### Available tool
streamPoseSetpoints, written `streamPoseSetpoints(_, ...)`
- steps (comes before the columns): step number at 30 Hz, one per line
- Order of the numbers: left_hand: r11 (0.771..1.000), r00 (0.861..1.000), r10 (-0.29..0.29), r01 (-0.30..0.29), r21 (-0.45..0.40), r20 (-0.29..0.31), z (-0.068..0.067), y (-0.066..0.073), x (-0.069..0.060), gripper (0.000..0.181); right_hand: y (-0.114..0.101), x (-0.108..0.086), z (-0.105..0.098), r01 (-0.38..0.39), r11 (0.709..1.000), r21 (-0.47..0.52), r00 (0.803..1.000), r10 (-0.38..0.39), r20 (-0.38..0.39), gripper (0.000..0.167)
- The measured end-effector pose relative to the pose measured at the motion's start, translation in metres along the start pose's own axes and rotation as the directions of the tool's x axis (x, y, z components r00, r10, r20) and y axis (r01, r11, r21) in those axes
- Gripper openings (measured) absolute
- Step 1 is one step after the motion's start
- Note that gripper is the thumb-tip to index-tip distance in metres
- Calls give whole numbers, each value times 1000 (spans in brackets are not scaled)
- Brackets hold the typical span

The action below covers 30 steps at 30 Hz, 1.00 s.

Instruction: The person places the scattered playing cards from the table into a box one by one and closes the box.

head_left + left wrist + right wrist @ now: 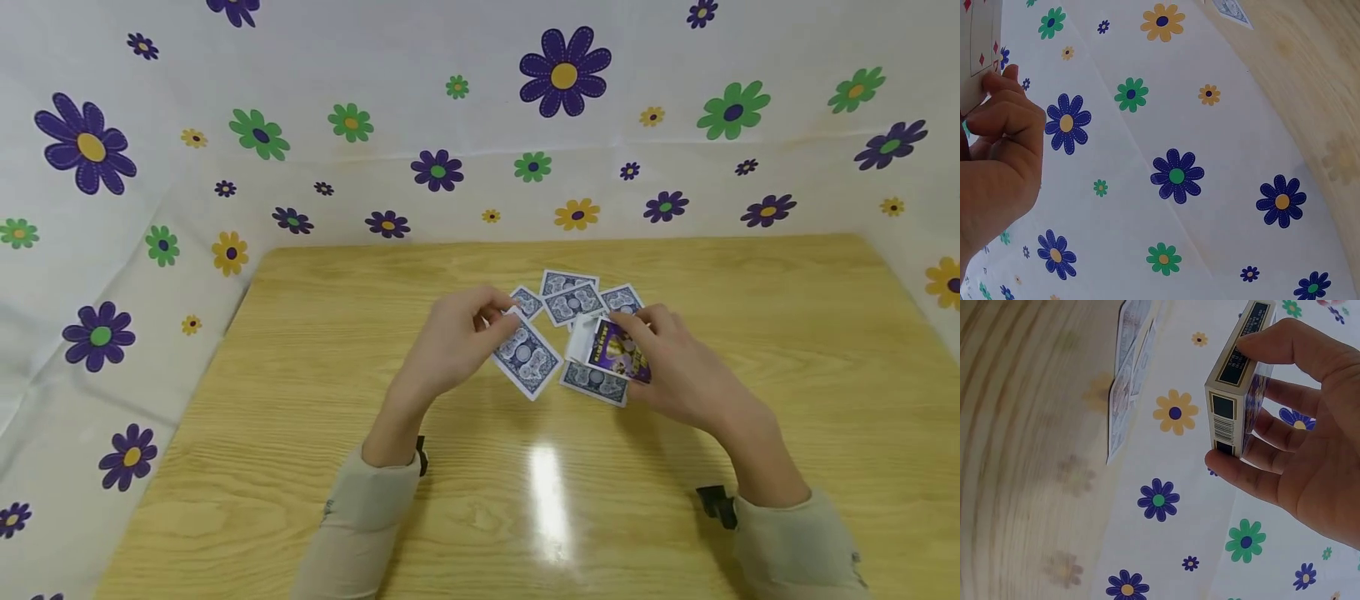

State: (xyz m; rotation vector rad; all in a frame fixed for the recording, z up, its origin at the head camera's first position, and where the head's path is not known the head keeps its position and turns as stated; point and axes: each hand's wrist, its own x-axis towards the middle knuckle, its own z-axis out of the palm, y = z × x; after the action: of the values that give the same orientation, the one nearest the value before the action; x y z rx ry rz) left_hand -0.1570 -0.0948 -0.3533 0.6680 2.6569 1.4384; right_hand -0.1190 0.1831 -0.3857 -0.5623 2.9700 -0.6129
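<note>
My left hand pinches a playing card between thumb and fingers, its blue patterned back up in the head view. The left wrist view catches red diamonds on the face of that card. My right hand grips a purple and yellow card box, whose white flap end points toward the left hand. From the right wrist, the thumb lies on one narrow side of the box and the fingers on other sides. Beneath and beyond the hands, several cards lie face down, some overlapping.
The wooden table carries a bright light reflection near its front. A white cloth printed with purple, green and yellow flowers rises behind and at both sides. Dark straps show at the sleeve cuffs.
</note>
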Motion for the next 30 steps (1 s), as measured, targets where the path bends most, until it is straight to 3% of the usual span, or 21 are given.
streamPoseSetpoints(5,996,999,-46,46,-77,4,5,-2,4,10,0,-1,1,-11,1000,1,1000,11,9,84)
streamPoseSetpoints(11,983,994,-108,108,-146,14,6,-6,4,16,0,0,1,-7,1000,0,1000,7,3,84)
streamPoseSetpoints(16,973,992,-119,124,-193,40,9,-10,4,19,-1,-1,1,4,1000,0,1000,-4,7,84)
streamPoseSetpoints(30,984,993,-104,111,-142,55,11,-13,1,15,-3,0,3,79,996,29,997,-79,-23,79)
